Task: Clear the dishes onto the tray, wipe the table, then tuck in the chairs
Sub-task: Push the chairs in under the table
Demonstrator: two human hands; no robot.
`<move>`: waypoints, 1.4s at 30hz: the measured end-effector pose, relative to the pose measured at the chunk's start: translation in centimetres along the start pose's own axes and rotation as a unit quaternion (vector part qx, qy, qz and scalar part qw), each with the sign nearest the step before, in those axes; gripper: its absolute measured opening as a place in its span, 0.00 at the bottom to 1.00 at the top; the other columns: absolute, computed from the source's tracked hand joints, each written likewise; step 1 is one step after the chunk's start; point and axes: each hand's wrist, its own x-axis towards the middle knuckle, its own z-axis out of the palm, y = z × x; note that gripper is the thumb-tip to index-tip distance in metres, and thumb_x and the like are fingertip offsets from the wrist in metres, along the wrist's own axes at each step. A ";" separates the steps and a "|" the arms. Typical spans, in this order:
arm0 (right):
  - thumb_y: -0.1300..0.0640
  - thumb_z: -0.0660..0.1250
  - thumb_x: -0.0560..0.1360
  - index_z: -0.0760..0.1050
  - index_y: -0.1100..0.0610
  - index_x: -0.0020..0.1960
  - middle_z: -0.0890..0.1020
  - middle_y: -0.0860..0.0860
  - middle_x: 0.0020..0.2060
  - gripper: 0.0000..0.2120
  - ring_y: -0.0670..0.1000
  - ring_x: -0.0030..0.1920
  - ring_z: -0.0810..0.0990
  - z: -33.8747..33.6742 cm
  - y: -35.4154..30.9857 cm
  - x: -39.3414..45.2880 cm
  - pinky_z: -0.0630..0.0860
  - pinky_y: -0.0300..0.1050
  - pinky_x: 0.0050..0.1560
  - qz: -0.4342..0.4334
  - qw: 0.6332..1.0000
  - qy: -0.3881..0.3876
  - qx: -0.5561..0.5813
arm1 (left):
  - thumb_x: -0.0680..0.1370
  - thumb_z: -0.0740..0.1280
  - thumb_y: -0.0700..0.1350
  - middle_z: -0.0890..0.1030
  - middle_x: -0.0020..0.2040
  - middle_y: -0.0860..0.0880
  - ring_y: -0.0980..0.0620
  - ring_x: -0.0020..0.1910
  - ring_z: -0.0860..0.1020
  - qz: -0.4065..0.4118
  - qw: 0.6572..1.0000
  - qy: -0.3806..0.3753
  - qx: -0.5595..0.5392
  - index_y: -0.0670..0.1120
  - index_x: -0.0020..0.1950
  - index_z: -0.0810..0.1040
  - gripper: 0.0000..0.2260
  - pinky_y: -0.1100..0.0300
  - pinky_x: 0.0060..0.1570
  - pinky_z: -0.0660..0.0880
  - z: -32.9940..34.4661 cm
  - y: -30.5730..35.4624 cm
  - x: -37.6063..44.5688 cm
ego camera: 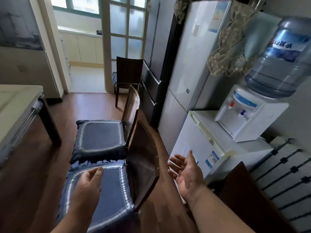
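Dark wood chairs (143,158) w/ blue cushions (101,138); both hands (186,172) open, empty.

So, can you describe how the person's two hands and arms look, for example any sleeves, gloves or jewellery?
Both are bare. The left hand and the right hand wear no gloves, and no ring, watch or bracelet shows on the sides the camera sees. Both forearms are uncovered down to the bottom edge of the picture, so no sleeve is in view; anything worn higher up cannot be seen.

Daylight from window (75,5) at top left, room fairly bright, floor (94,105) shows soft glare. Strong wide-angle bending at edges. Slight motion blur throughout, water bottle (277,61) smeared.
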 end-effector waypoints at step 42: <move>0.32 0.71 0.65 0.73 0.43 0.81 0.75 0.45 0.79 0.45 0.48 0.83 0.66 17.4 -5.8 40.2 0.49 0.49 0.86 -0.466 0.014 -0.646 -0.605 | 0.74 0.77 0.63 0.77 0.76 0.45 0.46 0.72 0.77 -0.272 0.940 0.067 0.195 0.46 0.80 0.72 0.40 0.56 0.67 0.75 28.3 -2.6 12.9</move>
